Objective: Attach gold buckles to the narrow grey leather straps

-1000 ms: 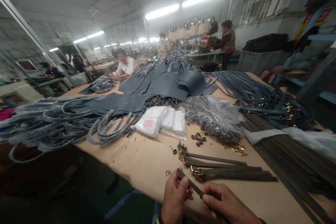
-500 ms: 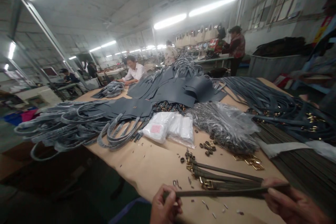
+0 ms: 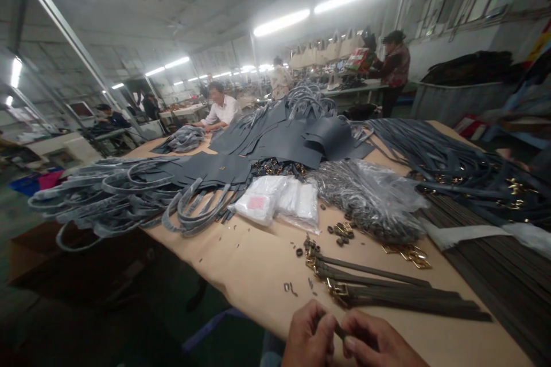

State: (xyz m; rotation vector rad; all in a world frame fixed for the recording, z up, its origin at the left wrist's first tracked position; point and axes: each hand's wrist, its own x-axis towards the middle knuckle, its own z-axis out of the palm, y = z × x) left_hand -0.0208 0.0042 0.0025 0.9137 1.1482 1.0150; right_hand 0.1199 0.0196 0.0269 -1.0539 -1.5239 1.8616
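Note:
Near the table's front edge, my left hand (image 3: 310, 332) and my right hand (image 3: 373, 337) are close together. Both pinch a dark olive strap (image 3: 340, 330), of which only a short piece shows between the fingers; the rest is hidden. Just beyond them lie several olive straps with gold buckles (image 3: 339, 291), their long ends pointing right. Small dark loops (image 3: 342, 239) and gold rectangular rings (image 3: 408, 255) rest farther back on the brown paper-covered table (image 3: 253, 258).
Grey looped handles (image 3: 107, 200) are heaped at left, flat dark panels (image 3: 279, 140) at centre back. White packets (image 3: 258, 200) and a clear plastic bag (image 3: 370, 200) sit mid-table. Long straps (image 3: 508, 269) lie at right. A person in white (image 3: 224, 110) leans on the far side.
My hands have come together from wide apart; the right moved left. The strap that stretched between them is now mostly hidden. The pile of buckled straps is uncovered.

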